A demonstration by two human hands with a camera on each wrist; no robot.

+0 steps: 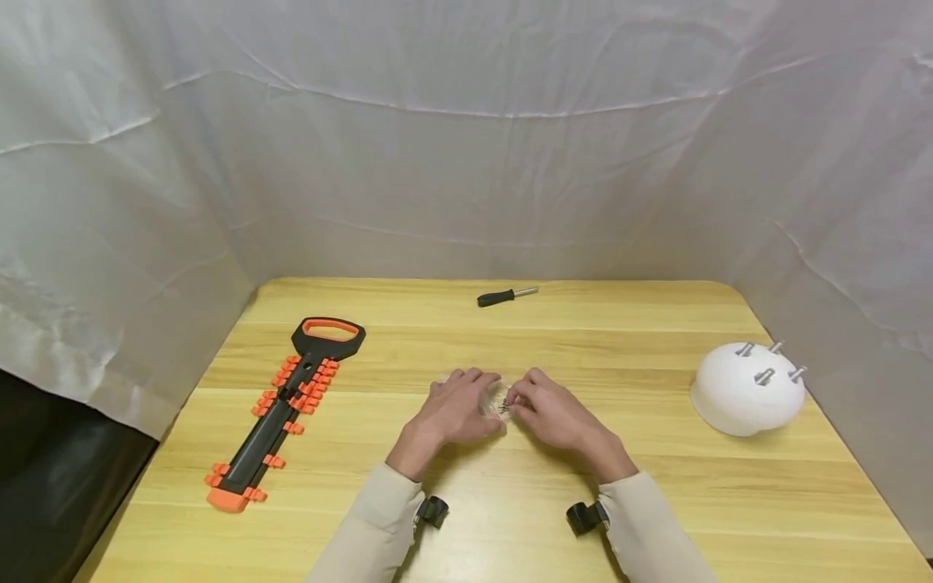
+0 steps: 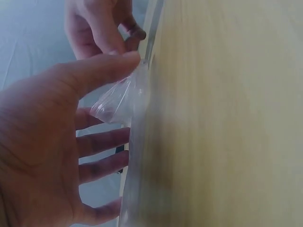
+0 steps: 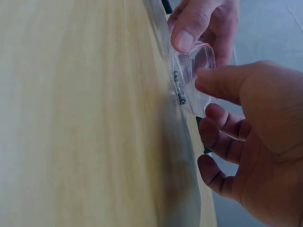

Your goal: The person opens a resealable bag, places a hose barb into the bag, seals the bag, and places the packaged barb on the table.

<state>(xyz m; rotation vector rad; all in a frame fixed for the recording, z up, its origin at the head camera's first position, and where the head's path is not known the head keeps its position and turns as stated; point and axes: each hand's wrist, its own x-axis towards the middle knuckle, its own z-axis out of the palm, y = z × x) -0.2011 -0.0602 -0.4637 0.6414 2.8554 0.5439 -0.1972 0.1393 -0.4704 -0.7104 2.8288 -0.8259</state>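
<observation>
A small clear zip bag (image 3: 191, 61) with several small dark screws (image 3: 179, 90) in it lies on the table between the two hands, its mouth spread apart. My left hand (image 1: 455, 407) holds the bag from the left; its thumb (image 2: 106, 71) presses the edge while the other fingers spread behind it. From the right, my right hand (image 1: 555, 409) pinches the bag at its mouth, thumb (image 3: 220, 82) against the plastic and the other fingers curled. Whether its fingertips touch a screw cannot be told.
To the left lies a long black bar (image 1: 258, 433) with a handle and orange clips along both sides. A black-handled screwdriver (image 1: 503, 297) lies at the back. On the right sits a white rounded object (image 1: 739, 393) with metal posts. Grey fabric (image 1: 466, 186) hangs behind the wooden table (image 1: 510, 526).
</observation>
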